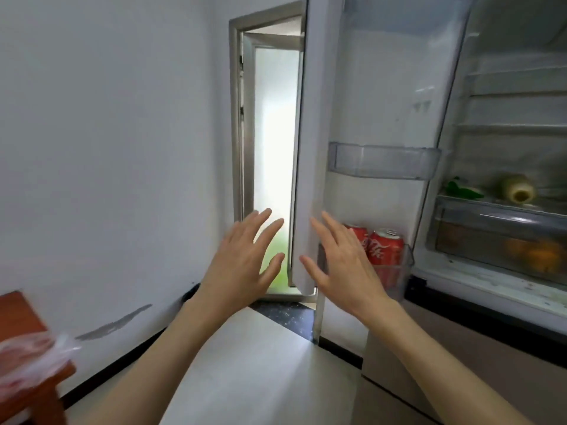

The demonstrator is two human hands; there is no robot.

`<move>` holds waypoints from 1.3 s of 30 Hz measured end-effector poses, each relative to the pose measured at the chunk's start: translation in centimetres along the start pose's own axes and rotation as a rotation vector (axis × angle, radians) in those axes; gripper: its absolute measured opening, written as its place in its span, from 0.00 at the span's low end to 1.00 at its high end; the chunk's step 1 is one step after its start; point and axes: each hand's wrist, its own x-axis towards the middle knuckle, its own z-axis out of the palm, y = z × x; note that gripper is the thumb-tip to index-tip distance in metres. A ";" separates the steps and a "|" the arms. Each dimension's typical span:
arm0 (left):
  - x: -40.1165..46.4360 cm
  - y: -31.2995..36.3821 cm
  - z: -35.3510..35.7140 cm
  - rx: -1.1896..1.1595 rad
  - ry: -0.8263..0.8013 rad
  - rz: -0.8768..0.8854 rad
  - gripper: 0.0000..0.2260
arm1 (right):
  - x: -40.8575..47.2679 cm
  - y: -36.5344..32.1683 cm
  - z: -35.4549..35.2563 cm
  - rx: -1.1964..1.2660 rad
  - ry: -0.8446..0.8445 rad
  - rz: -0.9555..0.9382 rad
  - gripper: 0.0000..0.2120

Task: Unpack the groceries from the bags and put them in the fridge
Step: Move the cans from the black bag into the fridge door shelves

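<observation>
Groceries, probably in the blurred bag (33,360) lower left, are waiting; left hand (242,256) and right hand (340,262), both spread empty, are flanking the fridge door (310,148); push evenly.

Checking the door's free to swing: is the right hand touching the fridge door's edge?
Cannot tell. In the head view the right hand, fingers spread, overlaps the fridge door edge, but no contact or gap shows plainly.

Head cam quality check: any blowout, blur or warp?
Head view: doorway glass blown out white; plastic bag at lower left smeared by blur; fridge door edge bows from the wide-angle lens; both open hands, left hand and right hand, fairly sharp.
</observation>
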 end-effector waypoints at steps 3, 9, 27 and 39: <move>-4.6 -4.7 -3.2 0.163 -0.080 -0.094 0.24 | 0.6 -5.8 2.9 0.004 -0.017 -0.071 0.31; -15.9 -13.5 -9.9 0.316 -0.188 -0.280 0.25 | -0.2 -18.9 10.1 0.098 -0.084 -0.163 0.32; -42.3 -31.7 -21.2 0.435 -0.287 -0.836 0.34 | -1.2 -48.2 29.8 0.300 -0.435 -0.483 0.30; -48.8 -49.8 -25.5 0.480 -0.376 -0.982 0.29 | 6.4 -62.9 44.0 0.451 -0.549 -0.539 0.29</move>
